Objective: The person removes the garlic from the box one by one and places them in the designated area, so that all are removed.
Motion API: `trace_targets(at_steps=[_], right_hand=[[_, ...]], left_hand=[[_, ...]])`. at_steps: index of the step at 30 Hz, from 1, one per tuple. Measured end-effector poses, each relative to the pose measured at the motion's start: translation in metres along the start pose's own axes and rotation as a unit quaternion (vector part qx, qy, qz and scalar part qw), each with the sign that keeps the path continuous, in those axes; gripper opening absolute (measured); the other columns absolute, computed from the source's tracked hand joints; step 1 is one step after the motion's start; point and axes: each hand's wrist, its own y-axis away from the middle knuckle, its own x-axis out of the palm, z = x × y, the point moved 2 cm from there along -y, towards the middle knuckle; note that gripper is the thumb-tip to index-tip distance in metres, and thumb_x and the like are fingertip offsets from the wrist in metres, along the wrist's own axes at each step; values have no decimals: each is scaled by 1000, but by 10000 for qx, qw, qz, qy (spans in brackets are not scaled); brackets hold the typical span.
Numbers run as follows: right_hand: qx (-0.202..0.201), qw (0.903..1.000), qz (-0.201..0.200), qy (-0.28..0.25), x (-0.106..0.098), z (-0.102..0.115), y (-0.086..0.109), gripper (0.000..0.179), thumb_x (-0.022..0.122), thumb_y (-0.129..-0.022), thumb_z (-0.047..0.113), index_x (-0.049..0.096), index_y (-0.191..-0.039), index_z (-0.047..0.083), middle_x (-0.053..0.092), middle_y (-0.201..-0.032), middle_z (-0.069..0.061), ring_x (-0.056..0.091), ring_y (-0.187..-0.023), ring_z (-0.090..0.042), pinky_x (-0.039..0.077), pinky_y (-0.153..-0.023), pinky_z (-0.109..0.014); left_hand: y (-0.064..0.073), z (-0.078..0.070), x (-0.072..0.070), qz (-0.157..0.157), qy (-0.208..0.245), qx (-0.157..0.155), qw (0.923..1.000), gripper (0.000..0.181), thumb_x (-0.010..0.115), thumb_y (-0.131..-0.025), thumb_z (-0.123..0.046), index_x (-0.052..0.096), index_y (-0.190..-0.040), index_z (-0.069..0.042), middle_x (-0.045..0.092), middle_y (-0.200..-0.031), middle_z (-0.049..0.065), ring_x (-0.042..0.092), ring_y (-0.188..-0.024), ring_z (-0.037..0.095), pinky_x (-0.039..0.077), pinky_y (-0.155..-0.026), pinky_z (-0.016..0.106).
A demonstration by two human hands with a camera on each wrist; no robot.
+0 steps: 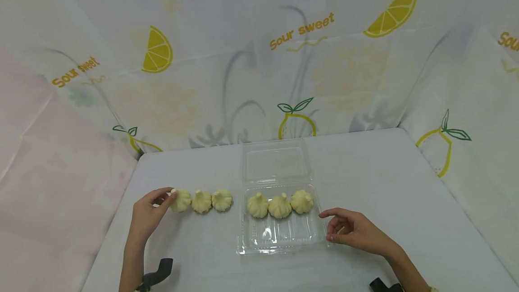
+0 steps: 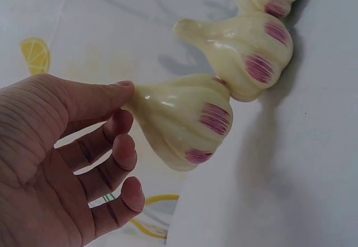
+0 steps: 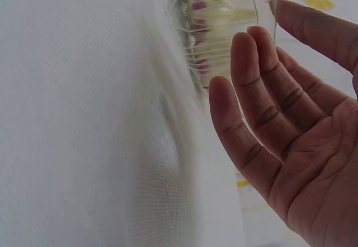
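My left hand pinches a pale garlic bulb by its stem, between thumb and index finger. Purple streaks show on the glossy bulb in the left wrist view. Two more garlic bulbs, a middle one and a right one, continue the row beside it. Three others, among them a garlic bulb, sit side by side in the back half of a clear plastic box. Loosely bent, the fingers of my right hand are at the box's right rim and grip nothing.
The box's clear lid lies folded back, away from me. A white cloth covers the table. Behind it and at the sides hangs a lemon-printed curtain.
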Motion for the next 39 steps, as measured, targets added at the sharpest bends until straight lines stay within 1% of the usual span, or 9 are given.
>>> trace_targets(at_steps=[7, 15, 24, 27, 32, 39], right_hand=[[28, 10000, 8, -4, 0, 1, 0, 47, 69, -91, 2, 49, -133, -8, 67, -92, -16, 69, -82, -26, 57, -68, -35], [39, 10000, 15, 9, 0, 1, -1, 47, 69, -92, 4, 50, -133, -8, 68, -92, -12, 69, -82, -26, 57, -69, -35], [12, 10000, 13, -31, 0, 2, -1, 47, 69, -91, 0, 50, -133, -8, 67, -92, -17, 69, -82, -26, 57, -69, -35], [32, 10000, 7, -35, 0, 2, -1, 47, 69, -91, 1, 50, -133, -8, 67, -92, -16, 69, -82, -26, 57, -69, -35], [-17, 10000, 5, -13, 0, 2, 0, 47, 69, -91, 1, 50, -133, -8, 68, -92, -11, 69, -82, -28, 57, -69, -35], [-72, 10000, -6, -12, 0, 2, 0, 47, 69, -91, 0, 49, -133, -8, 68, -92, -10, 69, -82, -28, 57, -69, -35]], left_hand=[[-2, 5, 3, 97, -8, -80, 9999, 24, 74, -90, -18, 73, -107, -1, 68, -87, 10, 58, -79, 18, 45, -63, 22], [-2, 7, 5, 218, 37, -201, 9996, 26, 74, -90, -19, 72, -109, 0, 68, -88, 11, 59, -79, 21, 45, -61, 23], [1, 12, 8, 287, -19, -314, 9991, 27, 73, -91, -20, 72, -110, 0, 68, -88, 12, 60, -81, 23, 44, -60, 24], [1, 13, 9, 302, 3, -295, 9991, 26, 73, -92, -20, 72, -110, -1, 68, -88, 12, 60, -81, 23, 44, -60, 24], [3, 12, 9, 328, 49, -241, 9992, 27, 73, -92, -21, 72, -110, 0, 68, -88, 12, 60, -82, 24, 45, -61, 24], [3, 12, 10, 336, 72, -216, 9992, 28, 72, -92, -22, 72, -110, -1, 68, -88, 11, 60, -82, 24, 46, -61, 23]])
